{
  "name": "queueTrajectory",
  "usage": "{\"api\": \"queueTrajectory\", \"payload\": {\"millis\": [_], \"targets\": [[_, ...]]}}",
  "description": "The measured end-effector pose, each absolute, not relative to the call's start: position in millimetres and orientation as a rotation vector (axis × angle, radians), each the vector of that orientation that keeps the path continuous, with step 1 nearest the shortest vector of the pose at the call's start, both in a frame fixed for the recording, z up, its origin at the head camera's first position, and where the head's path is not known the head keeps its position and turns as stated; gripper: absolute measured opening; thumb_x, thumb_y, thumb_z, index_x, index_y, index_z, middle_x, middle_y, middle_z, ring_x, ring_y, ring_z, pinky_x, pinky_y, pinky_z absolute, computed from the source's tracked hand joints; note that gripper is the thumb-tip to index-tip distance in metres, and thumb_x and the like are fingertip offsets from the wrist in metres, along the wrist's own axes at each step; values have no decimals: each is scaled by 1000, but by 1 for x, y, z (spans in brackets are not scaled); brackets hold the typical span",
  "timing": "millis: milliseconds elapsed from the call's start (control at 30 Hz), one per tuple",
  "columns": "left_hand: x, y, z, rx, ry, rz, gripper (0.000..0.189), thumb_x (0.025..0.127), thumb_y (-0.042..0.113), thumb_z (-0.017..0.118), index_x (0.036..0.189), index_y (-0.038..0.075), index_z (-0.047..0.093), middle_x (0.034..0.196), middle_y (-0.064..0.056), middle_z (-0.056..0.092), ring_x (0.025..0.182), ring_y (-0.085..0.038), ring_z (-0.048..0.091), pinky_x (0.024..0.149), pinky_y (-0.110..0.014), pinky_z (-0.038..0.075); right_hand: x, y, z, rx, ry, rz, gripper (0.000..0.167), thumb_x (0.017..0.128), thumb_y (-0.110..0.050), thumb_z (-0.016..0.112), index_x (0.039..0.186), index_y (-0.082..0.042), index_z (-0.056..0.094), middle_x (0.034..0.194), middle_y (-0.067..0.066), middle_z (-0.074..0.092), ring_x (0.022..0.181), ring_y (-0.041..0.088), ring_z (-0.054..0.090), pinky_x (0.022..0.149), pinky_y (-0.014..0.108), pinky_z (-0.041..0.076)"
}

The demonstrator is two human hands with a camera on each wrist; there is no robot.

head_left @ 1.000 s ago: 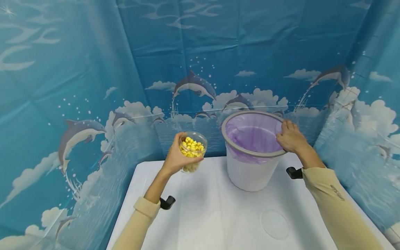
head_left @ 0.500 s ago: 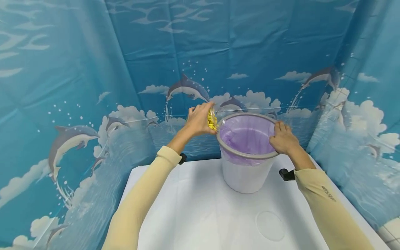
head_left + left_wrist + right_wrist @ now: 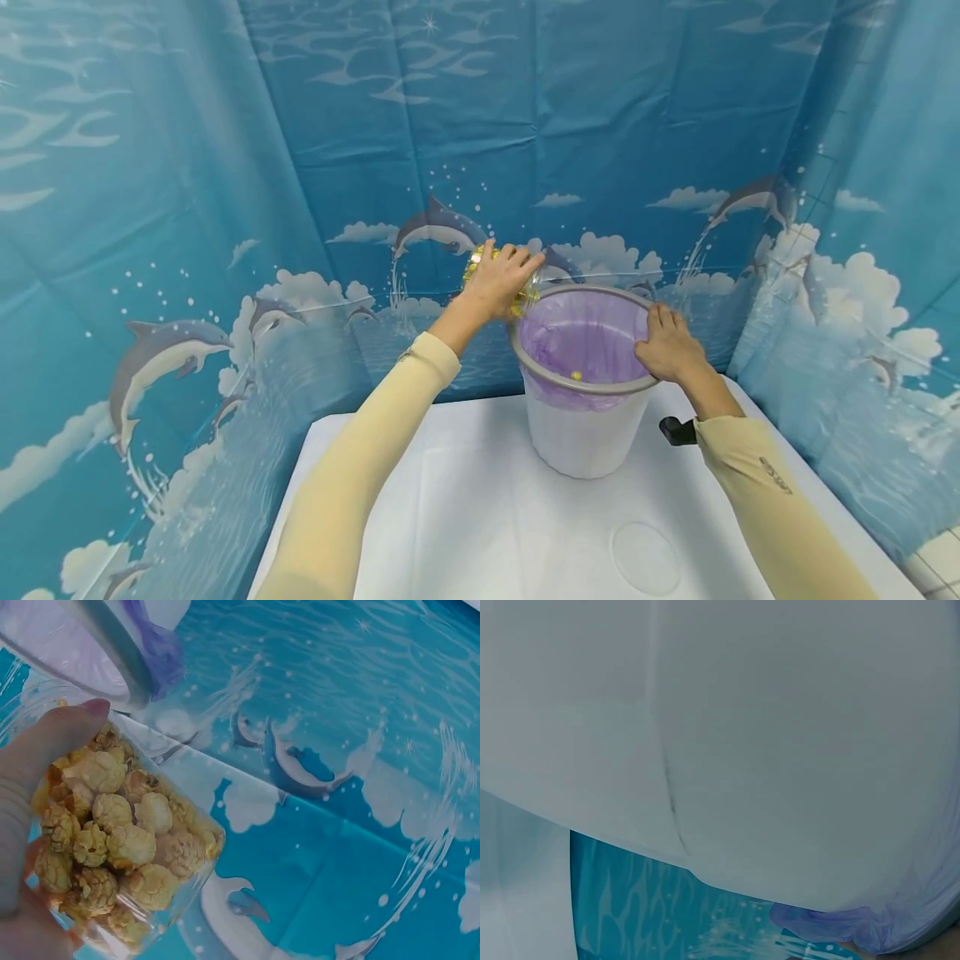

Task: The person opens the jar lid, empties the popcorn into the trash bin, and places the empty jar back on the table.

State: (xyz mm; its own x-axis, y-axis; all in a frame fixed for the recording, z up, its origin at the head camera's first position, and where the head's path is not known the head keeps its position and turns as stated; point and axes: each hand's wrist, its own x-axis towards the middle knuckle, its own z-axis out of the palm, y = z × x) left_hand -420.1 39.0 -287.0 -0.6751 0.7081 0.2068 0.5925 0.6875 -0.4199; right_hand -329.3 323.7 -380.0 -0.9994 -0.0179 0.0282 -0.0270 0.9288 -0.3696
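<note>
My left hand (image 3: 501,282) grips a clear plastic jar of yellow popcorn (image 3: 527,300), tipped over the left rim of a white trash bin (image 3: 577,437). In the left wrist view the popcorn (image 3: 124,836) fills much of the jar, and its mouth lies close to the bin's rim (image 3: 116,649). One yellow popcorn piece (image 3: 576,376) shows inside the purple bin liner (image 3: 600,325). My right hand (image 3: 670,343) holds the bin's right rim, fingers over the edge. In the right wrist view the bin's white wall (image 3: 795,750) hides nearly all of that hand.
A clear round lid (image 3: 645,558) lies flat on the white table (image 3: 465,517), in front of the bin. Behind and at both sides hangs a blue dolphin-print curtain (image 3: 465,150), close to the table's back edge.
My left hand has lifted the jar, carried it right to the bin and turned it mouth-down. A popcorn piece now shows in the bin. The right hand stays on the rim.
</note>
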Motion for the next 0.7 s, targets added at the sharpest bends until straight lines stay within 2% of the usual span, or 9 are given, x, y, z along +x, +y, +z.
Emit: {"api": "queueTrajectory", "payload": {"millis": [100,267,533,700], "targets": [[-419,42,-286,-1020,-2510,563,103,79,41,90,161,23,29,158,-7,42,149,-30,39,128,-60,22,-331,323,-379,33,-3057,588,83,92,-18,36,157,18,0,165,40,-3,152,61,0,118,78,17],[-417,47,-283,-1034,-2464,676,94,87,37,84,161,24,28,160,-7,40,150,-31,37,129,-59,21,-331,323,-377,21,-3061,580,83,93,-19,38,157,18,0,165,40,-3,152,60,0,118,78,17],[-414,54,-278,-1067,-2362,749,82,92,28,80,158,26,31,159,-6,40,151,-29,36,129,-58,21,-329,323,-378,21,-3056,572,83,93,-19,39,157,19,1,165,40,-2,152,61,-1,119,77,17],[-413,57,-281,-1085,-2271,787,62,101,15,67,154,26,36,155,-6,44,148,-29,39,129,-57,24,-330,323,-381,24,-3064,575,84,93,-19,39,157,19,-1,165,41,-3,152,61,-1,119,77,16]]}}
